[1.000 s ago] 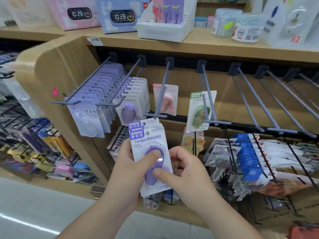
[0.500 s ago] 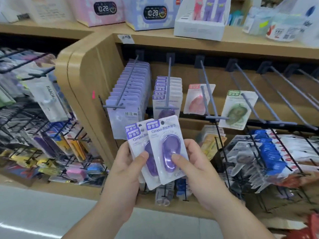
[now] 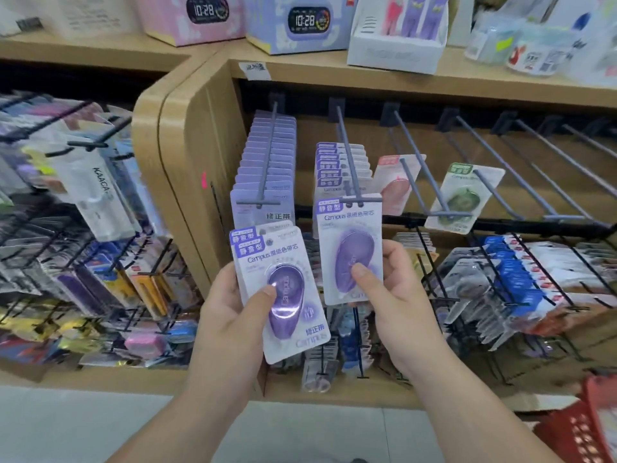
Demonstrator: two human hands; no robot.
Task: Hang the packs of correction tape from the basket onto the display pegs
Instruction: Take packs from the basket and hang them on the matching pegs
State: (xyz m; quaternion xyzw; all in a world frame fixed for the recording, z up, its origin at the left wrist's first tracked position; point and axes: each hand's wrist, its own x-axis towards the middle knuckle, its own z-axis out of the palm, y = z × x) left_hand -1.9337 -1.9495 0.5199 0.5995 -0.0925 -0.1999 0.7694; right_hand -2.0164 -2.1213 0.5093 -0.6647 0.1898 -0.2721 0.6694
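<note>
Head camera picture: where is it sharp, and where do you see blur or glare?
Head view: sharp in the centre, with readable print on the left pack and the right pack; glare streaks on the left pack's plastic bubble; the red basket and the tubs on top are blurred near the edges.

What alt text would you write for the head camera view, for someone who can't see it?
A person's right hand holds a purple correction tape pack with its top at the tip of a display peg carrying matching packs. The left hand grips a small stack of the same packs, and a red basket shows at the lower right.
</note>
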